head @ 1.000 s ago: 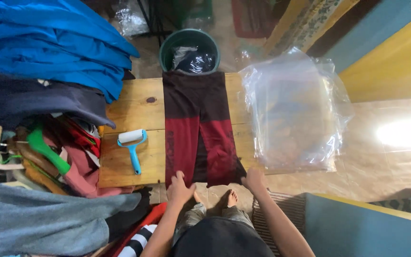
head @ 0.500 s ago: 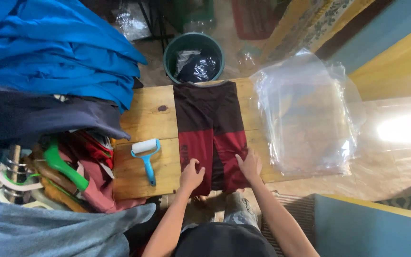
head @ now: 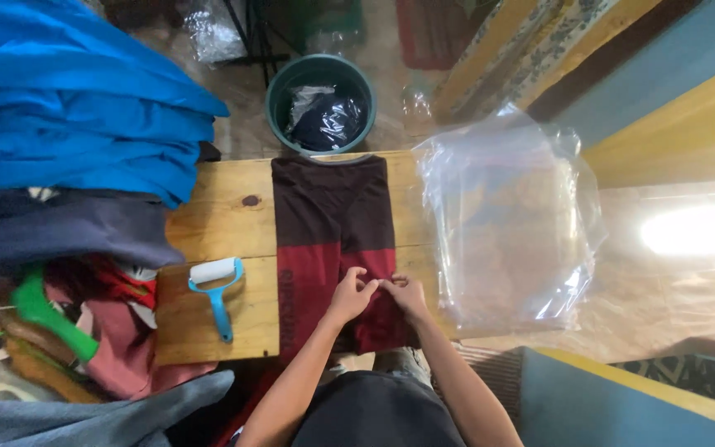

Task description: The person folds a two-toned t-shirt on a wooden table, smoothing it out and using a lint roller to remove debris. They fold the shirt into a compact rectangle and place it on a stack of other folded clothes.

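A folded garment (head: 333,223), dark brown at the far end and dark red at the near end, lies lengthwise on a wooden table (head: 217,207). My left hand (head: 352,296) and my right hand (head: 405,295) rest side by side on its red part, fingers curled and pinching the cloth where the two hands meet. The lower edge of the garment hangs toward my lap.
A blue-handled lint roller (head: 215,290) lies left of the garment. Clear plastic bags (head: 511,223) are stacked on the right. A green bucket (head: 321,103) with dark cloth stands beyond the table. Folded blue clothes (head: 76,116), dark cloth and green hangers (head: 43,319) fill the left.
Both hands slid up from the garment's near edge onto the red part and came together. The camera moved closer.
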